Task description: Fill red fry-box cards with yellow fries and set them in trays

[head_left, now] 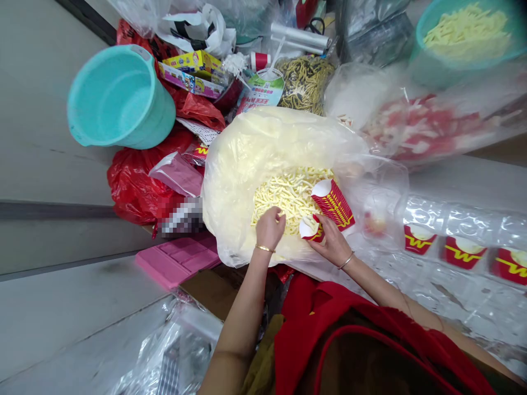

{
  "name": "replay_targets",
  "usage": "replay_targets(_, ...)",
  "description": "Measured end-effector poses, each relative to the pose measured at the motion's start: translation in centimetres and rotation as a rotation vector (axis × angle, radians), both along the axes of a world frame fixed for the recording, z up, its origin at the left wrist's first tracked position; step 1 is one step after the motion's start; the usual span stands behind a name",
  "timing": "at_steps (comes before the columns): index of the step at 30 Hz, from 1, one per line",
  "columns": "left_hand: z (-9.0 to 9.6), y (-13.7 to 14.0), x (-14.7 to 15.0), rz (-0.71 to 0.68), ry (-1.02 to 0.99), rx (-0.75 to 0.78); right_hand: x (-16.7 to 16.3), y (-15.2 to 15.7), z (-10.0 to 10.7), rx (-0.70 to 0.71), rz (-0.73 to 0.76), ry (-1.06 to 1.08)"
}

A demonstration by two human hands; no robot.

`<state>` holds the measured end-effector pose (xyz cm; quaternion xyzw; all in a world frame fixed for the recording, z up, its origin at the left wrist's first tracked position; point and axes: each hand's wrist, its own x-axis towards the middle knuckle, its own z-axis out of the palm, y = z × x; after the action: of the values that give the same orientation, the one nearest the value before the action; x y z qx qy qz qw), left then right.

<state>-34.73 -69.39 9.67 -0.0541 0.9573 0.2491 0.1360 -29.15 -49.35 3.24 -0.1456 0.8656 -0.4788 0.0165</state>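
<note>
A large clear plastic bag (pixel 230 164) lies open, full of pale yellow fry-shaped pieces (pixel 288 192). My left hand (pixel 269 227) is over the near side of these pieces with its fingers curled together. Whatever it may pinch is too small to make out. My right hand (pixel 331 241) grips a small red-and-white fry box (pixel 307 229), tilted with its mouth toward my left hand; a pale piece shows at its opening. Just beyond that hand, a nested stack of red fry boxes (pixel 335 206) rests on the pieces at the bag's right side.
Fry boxes in clear plastic pockets (pixel 463 252) line the right side. A turquoise bucket (pixel 119 99) stands at left, above a red plastic bag (pixel 140 178) and a pink plastic piece (pixel 177 260). Another turquoise tub (pixel 424 55) with pale pieces and a bag of red-and-white pieces (pixel 428 126) sit upper right.
</note>
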Motion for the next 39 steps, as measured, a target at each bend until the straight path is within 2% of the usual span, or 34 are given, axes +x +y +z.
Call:
replay_targets(2, -1.2, -1.5, -1.3, 0.149, -0.004, -0.233, -0.3, 0.1, 0.1, 0.002, -0.009, -0.009)
replay_targets(3, -2.0, -2.0, -1.8, 0.187, -0.034, -0.298, -0.4, 0.0, 0.1, 0.003, -0.008, -0.01)
replay_targets(6, -3.9, -2.6, -2.8, 0.226, -0.088, -0.3, -0.6, -0.2, 0.3, -0.003, -0.003, -0.01)
replay_targets(9, -4.4, -2.6, -2.7, 0.334, -0.045, 0.027, -0.6, -0.2, 0.3, -0.011, -0.007, -0.022)
replay_targets(12, -3.4, -2.7, -1.9, 0.409, -0.063, 0.358, -0.8, 0.0, 0.1, 0.003, -0.021, -0.033)
replay_targets(16, -1.3, -1.9, -0.8, 0.387, -0.171, 0.82, -1.4, -0.4, 0.1, 0.021, -0.01, -0.016)
replay_targets(18, -0.6, -1.0, -0.4, 0.343, -0.218, 0.933, -1.7, -1.0, 0.4, 0.022, 0.002, -0.004)
replay_targets(20, -0.4, -0.1, -0.2, 0.275, -0.264, 0.919, -1.9, -1.7, 0.7, 0.019, 0.014, 0.008)
replay_targets(23, -0.3, 0.8, 0.0, 0.17, -0.246, 0.8, -2.0, -2.2, 1.1, 0.024, 0.044, 0.027)
replay_targets(29, 0.1, 1.8, 0.8, -0.092, -0.107, 0.504, -1.4, -1.4, 0.6, 0.048, 0.054, 0.028)
replay_targets(35, -0.3, 3.5, 1.9, -0.264, 0.014, 0.147, -1.3, -0.9, 0.0, 0.04, 0.069, 0.038)
replay_targets(39, -0.1, 4.0, 2.2, -0.22, 0.017, 0.147, -1.3, -0.8, -0.2, 0.036, 0.068, 0.048)
